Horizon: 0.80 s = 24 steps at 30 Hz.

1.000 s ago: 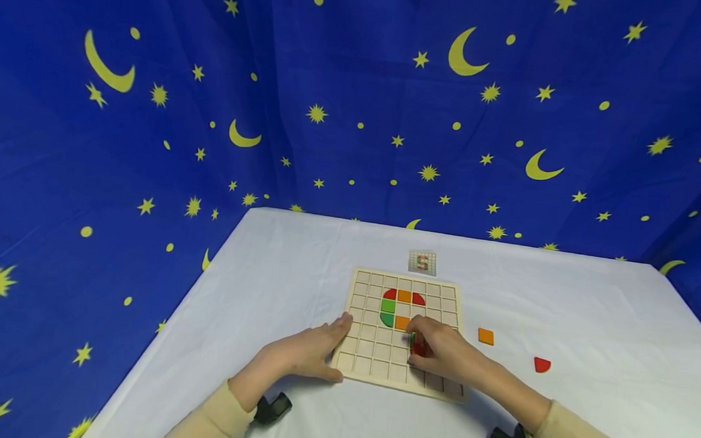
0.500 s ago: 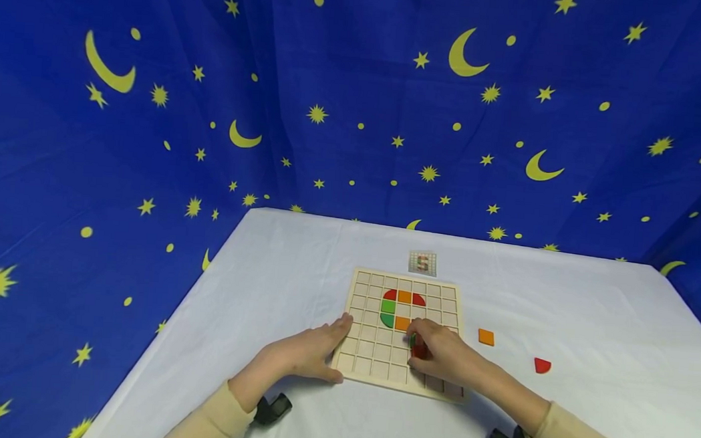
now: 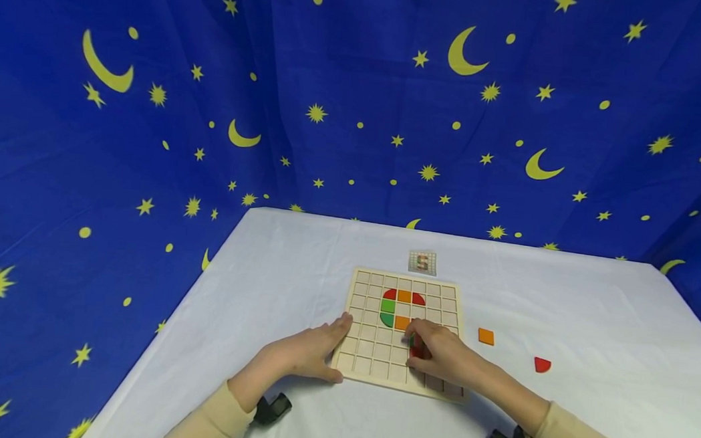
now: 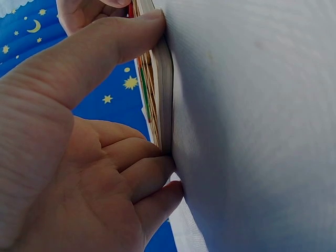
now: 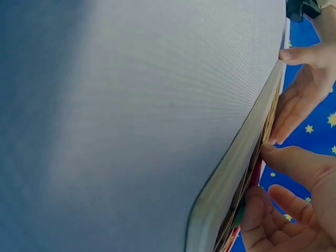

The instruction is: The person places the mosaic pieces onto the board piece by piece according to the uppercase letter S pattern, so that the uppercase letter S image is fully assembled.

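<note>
A light wooden grid board [image 3: 364, 348] lies on the table with coloured tiles set in its cells. My left hand [image 3: 300, 353] rests against the board's left side, thumb at the near corner and fingers fairly straight along the edge. Over the board's lower middle, my right hand [image 3: 447, 351] has curled fingers and thumb about a red tile [image 3: 416, 352], which sits low in the grid and is partly covered. The red tile [image 5: 256, 173] shows between thumb and fingers in the right wrist view. Just above it peeks a green tile [image 3: 412, 341], mostly hidden by the fingers.
Right of the board lie an orange square tile [image 3: 486, 336] and a red quarter-round tile [image 3: 542, 365]. Behind it is a small pattern card [image 3: 423, 262]. Red, orange and green tiles [image 3: 388, 306] form a curve on the board. A blue starry curtain [image 3: 358, 99] hangs behind.
My right hand's thumb and fingertips have shifted very slightly, and the red tile now appears lower, flatter in the grid. The left hand has stayed at the board's edge.
</note>
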{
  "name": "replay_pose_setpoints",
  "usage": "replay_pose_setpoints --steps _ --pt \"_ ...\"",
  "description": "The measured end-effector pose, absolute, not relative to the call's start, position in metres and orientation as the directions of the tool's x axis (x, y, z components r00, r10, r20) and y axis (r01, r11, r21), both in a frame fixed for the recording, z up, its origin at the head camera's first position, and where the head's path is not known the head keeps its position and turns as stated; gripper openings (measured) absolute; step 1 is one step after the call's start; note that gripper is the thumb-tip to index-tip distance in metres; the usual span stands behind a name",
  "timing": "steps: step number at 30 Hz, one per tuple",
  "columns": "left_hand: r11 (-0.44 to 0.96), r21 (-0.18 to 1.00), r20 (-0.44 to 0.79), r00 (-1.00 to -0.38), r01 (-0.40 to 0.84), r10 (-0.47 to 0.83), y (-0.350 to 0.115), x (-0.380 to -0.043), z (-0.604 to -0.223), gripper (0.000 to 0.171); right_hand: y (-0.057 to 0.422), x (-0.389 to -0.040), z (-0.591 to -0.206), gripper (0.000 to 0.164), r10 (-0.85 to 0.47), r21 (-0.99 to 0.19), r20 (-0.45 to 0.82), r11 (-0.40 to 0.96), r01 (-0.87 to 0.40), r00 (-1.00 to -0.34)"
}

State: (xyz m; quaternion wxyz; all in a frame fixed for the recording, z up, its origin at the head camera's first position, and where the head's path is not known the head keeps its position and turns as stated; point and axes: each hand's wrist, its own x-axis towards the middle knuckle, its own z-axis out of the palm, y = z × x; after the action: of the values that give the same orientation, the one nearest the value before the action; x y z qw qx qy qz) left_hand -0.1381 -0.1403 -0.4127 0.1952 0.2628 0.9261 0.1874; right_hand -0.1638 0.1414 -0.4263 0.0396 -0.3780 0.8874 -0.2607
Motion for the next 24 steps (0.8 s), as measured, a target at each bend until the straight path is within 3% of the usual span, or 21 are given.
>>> replay_pose_setpoints --steps 17,24 --pt "0.793 0.447 -0.266 -0.785 0.415 0.56 -0.139 -0.138 -0.414 0.098 0.141 -0.163 -0.424 0.033 -0.681 -0.523 0.111 0.58 -0.625 -0.724" --pt "0.793 0.449 -0.263 -0.787 0.412 0.558 -0.139 -0.137 -0.412 0.098 0.148 -0.162 -0.406 0.032 -0.645 -0.57 0.121 0.577 -0.584 -0.755"
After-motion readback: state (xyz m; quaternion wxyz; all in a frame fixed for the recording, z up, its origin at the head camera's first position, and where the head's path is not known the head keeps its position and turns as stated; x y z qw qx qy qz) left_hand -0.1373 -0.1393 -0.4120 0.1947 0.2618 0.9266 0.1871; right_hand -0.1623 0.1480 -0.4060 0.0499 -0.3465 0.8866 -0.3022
